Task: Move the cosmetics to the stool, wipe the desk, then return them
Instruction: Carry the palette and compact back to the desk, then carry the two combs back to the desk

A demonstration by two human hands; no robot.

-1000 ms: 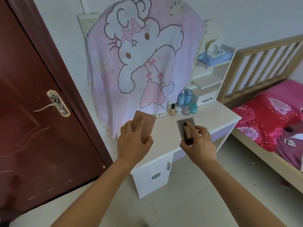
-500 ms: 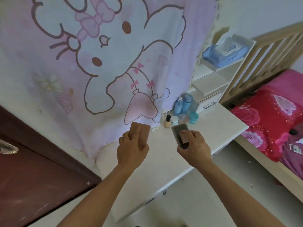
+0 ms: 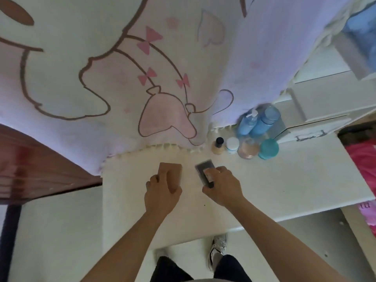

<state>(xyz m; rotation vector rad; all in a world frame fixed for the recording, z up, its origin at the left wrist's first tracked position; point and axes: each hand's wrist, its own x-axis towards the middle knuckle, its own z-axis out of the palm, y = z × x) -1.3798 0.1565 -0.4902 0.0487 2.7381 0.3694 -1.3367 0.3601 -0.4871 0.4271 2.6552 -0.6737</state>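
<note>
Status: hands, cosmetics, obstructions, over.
Left hand grips tan case, right hand grips dark case, both over desk. Bottles and jars stand behind, apart.

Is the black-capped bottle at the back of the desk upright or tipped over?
Upright: the black-capped bottle stands on its base on the desk, cap uppermost.

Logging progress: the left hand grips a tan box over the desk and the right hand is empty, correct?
No. The head view shows the left hand gripping the tan box over the desk, but the right hand holds a dark grey case.
</note>
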